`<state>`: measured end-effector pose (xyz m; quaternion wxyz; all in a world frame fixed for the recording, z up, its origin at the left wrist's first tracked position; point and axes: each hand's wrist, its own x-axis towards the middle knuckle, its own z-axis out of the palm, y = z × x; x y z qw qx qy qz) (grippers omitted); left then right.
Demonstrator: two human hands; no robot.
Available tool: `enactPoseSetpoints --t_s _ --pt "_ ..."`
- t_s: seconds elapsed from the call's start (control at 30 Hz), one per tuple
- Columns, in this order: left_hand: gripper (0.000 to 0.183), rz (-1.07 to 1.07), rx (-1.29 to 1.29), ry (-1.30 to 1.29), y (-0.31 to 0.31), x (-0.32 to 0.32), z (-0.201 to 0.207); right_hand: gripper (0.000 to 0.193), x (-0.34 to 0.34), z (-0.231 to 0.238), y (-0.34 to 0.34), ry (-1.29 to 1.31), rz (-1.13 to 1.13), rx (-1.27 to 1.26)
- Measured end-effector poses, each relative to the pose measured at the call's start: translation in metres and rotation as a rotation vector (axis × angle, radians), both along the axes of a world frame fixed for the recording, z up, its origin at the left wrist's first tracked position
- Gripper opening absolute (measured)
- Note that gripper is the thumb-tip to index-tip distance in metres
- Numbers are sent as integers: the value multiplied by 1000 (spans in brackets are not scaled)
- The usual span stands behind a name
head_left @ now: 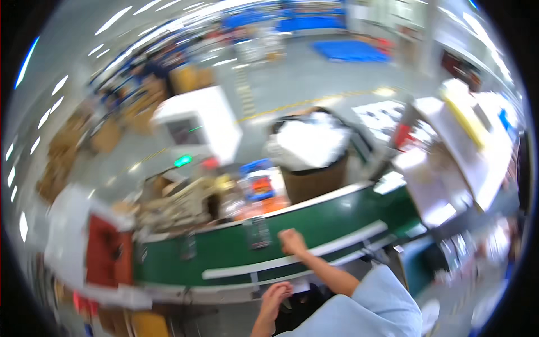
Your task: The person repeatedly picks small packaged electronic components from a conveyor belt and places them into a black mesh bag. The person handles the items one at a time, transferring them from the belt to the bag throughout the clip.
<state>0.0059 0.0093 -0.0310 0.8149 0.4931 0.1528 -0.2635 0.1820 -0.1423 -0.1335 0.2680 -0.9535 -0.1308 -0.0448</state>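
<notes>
My right hand (pixel 292 242) reaches out over the green conveyor belt (pixel 337 216), its fingers curled closed. Whether anything is inside them is hidden by blur. Just left of it, a clear plastic packet (pixel 258 233) lies on the belt, apart from the hand. Another small clear packet (pixel 188 247) rests farther left. My left hand (pixel 275 294) is lower, in front of the belt's near edge, with loosely bent fingers apart and nothing visible in them. Close to its fingertips is a small white piece (pixel 300 286), too smeared to name.
A white rail (pixel 297 253) runs along the belt's near side. Beyond the belt are piled goods (pixel 179 205), a blue-and-orange package (pixel 259 182), and a bin (pixel 314 177) lined with a black bag. White machine housings (pixel 73 241) stand left; pale boxes (pixel 443 168) stand right.
</notes>
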Motion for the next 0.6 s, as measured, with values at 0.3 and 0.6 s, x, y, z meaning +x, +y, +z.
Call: enactPoseSetpoints --t_s 0.3,0.6 --pt "29 -806 -26 -133 -242 8 30 24 -321 30 -253 632 -898 1363" --pt "104 -1248 228 -342 -559 -57 -16 86 -490 72 -459 68 -1497 1511"
